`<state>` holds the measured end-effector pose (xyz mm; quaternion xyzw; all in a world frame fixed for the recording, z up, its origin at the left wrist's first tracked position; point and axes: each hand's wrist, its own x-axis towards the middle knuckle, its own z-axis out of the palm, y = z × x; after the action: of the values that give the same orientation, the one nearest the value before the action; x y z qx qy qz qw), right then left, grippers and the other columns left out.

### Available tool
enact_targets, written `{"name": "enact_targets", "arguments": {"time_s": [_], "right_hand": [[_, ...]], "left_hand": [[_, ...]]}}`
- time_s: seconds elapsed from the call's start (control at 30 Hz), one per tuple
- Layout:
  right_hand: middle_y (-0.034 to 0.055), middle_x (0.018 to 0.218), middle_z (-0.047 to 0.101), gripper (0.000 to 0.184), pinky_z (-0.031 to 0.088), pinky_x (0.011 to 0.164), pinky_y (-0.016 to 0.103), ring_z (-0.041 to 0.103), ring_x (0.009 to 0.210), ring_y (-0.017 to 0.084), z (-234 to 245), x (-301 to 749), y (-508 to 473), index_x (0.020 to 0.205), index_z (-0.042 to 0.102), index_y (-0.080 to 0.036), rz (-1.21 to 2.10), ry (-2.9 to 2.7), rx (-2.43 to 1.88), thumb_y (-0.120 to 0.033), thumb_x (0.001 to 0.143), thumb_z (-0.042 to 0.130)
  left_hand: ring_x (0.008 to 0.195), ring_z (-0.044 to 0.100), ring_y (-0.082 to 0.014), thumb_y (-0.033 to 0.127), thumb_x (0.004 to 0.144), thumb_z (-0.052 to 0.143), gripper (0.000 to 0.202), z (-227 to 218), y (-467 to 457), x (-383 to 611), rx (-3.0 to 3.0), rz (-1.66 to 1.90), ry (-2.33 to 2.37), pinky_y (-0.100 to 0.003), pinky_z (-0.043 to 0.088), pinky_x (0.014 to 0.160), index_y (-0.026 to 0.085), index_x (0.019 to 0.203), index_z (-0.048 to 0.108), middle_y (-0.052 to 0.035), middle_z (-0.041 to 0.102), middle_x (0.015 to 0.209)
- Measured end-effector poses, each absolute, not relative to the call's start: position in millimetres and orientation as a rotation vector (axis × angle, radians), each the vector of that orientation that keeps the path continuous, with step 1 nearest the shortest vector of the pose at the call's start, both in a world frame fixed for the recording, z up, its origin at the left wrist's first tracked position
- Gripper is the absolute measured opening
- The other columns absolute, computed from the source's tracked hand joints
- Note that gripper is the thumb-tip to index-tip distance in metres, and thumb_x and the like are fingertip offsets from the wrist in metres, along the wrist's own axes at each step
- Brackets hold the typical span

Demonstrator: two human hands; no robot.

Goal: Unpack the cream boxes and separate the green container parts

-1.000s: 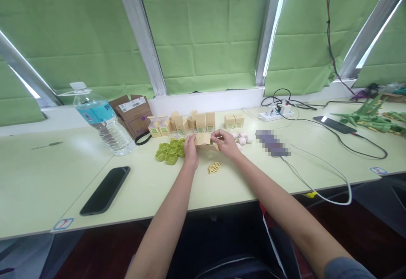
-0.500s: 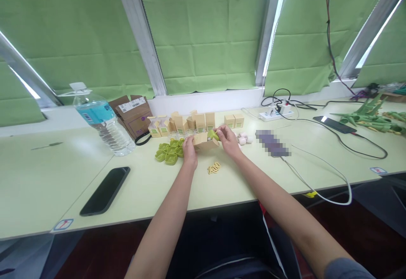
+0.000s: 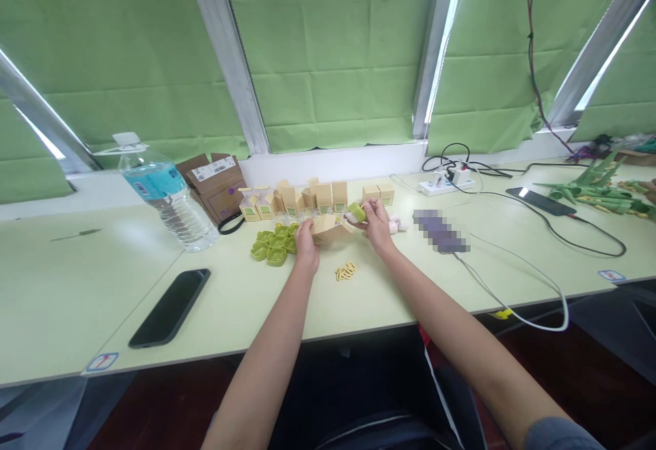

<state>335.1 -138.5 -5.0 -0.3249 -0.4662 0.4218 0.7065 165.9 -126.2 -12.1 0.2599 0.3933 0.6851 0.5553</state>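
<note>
My left hand [image 3: 307, 244] is closed on a small open cardboard box [image 3: 331, 230], which is tilted above the table. Just right of the box, my right hand [image 3: 378, 227] pinches a small green cup-shaped piece [image 3: 357, 212] with a whitish part showing at its left side. Several green cup-like pieces [image 3: 277, 257] lie grouped left of my left hand. Below the box rests a little heap of yellow rings [image 3: 346, 271]. Pale pink pieces [image 3: 401, 223] sit behind my right hand, partly hidden by it.
Small open boxes [image 3: 291, 203] line the back, with two closed boxes [image 3: 378, 195] beside them. A water bottle [image 3: 171, 197], a brown carton [image 3: 218, 187] and a black phone [image 3: 170, 308] stand or lie left. Rightward are a power strip [image 3: 445, 184], cables and green leaf-like pieces [image 3: 594, 180].
My right hand has drawn the green piece up and to the right, away from the box's opening, and turned it so its whitish part shows. My left hand stays nearly still with the box.
</note>
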Motion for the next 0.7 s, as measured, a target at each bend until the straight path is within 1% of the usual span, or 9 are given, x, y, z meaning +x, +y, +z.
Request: {"name": "enact_targets", "arguments": {"time_s": [0.1, 0.17, 0.23, 0.43, 0.57, 0.7], "right_hand": [[-0.0005, 0.092, 0.057, 0.035, 0.058, 0.052, 0.026, 0.064, 0.077, 0.016, -0.7, 334.4, -138.3, 0.094, 0.044, -0.027, 1.083, -0.916, -0.722, -0.053, 0.081, 0.064], [-0.0012, 0.085, 0.059, 0.035, 0.052, 0.045, 0.023, 0.064, 0.068, 0.015, 2.0, 334.7, -138.7, 0.094, 0.046, -0.027, 1.173, -0.862, -0.747, -0.051, 0.078, 0.065], [-0.0015, 0.081, 0.062, 0.035, 0.048, 0.041, 0.021, 0.063, 0.061, 0.015, 4.3, 335.5, -139.9, 0.094, 0.048, -0.026, 1.222, -0.851, -0.762, -0.05, 0.076, 0.065], [-0.0013, 0.079, 0.068, 0.036, 0.038, 0.04, 0.019, 0.059, 0.052, 0.012, 8.5, 335.4, -147.1, 0.093, 0.053, -0.024, 1.202, -0.981, -0.762, -0.055, 0.078, 0.063], [-0.0021, 0.072, 0.066, 0.037, 0.038, 0.042, 0.021, 0.057, 0.049, 0.011, 11.3, 331.8, -152.1, 0.089, 0.056, -0.022, 1.173, -1.149, -0.755, -0.054, 0.077, 0.07], [-0.002, 0.071, 0.064, 0.037, 0.04, 0.043, 0.022, 0.055, 0.048, 0.01, 10.7, 329.6, -153.7, 0.091, 0.062, -0.021, 1.146, -1.298, -0.782, -0.054, 0.077, 0.071]], "left_hand": [[0.071, 0.059, -0.0138, 0.03, 0.073, 0.066, 0.015, -14.8, -122.8, 165.4, 0.603, 1.61, 0.892, -0.023, 0.042, 0.058, 0.019, 0.084, 0.064, -0.0006, 0.064, 0.082], [0.071, 0.06, -0.014, 0.03, 0.073, 0.066, 0.016, -15.8, -120.9, 165.7, 0.583, 1.61, 0.855, -0.023, 0.043, 0.06, 0.019, 0.085, 0.065, -0.001, 0.066, 0.083], [0.072, 0.061, -0.0144, 0.028, 0.073, 0.067, 0.016, -15.7, -120.1, 166.3, 0.56, 1.607, 0.823, -0.024, 0.045, 0.063, 0.019, 0.085, 0.065, -0.0017, 0.067, 0.083], [0.072, 0.063, -0.0143, 0.026, 0.071, 0.068, 0.017, -8.5, -126.4, 169.0, 0.557, 1.592, 0.746, -0.024, 0.047, 0.065, 0.017, 0.085, 0.068, -0.0024, 0.07, 0.083], [0.073, 0.065, -0.0166, 0.029, 0.071, 0.068, 0.018, -2.2, -133.1, 168.8, 0.584, 1.554, 0.723, -0.027, 0.049, 0.067, 0.016, 0.085, 0.067, -0.0031, 0.07, 0.081], [0.075, 0.068, -0.0204, 0.032, 0.073, 0.067, 0.021, 1.6, -137.6, 166.7, 0.634, 1.489, 0.722, -0.031, 0.051, 0.07, 0.017, 0.087, 0.065, -0.0061, 0.072, 0.084]]}}
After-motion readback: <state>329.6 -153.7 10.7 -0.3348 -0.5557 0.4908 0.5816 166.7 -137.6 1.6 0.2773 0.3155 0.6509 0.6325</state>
